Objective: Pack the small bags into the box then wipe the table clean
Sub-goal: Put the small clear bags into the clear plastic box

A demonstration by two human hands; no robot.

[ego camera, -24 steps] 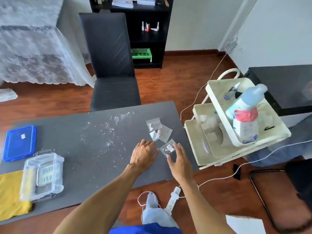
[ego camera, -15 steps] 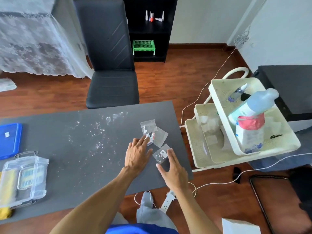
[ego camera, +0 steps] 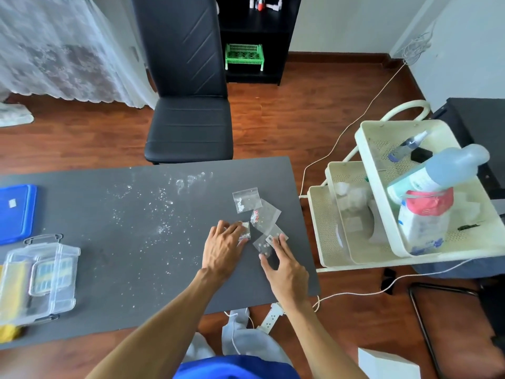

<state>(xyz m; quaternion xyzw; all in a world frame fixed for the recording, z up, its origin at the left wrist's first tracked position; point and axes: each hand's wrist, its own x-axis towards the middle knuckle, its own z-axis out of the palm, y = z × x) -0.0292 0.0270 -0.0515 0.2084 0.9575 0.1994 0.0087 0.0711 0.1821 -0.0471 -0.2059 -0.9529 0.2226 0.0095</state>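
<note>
Fingers (ego camera: 237, 228) of the left hand (ego camera: 222, 248) lie spread flat on one small bag (ego camera: 245, 231); the right hand (ego camera: 284, 265), open, seems to press another bag (ego camera: 264, 245). Two more bags (ego camera: 246, 199) lie just beyond on the bench (ego camera: 109, 214). The clear box (ego camera: 38, 277) stands well apart at the left edge.

The left hand (ego camera: 222, 248) covers most of one bag (ego camera: 245, 231) under its fingertips. Far left of it, the lid (ego camera: 16, 212), box (ego camera: 38, 277) and yellow cloth (ego camera: 8, 332) are cut by the edge; the box's contents blur.
</note>
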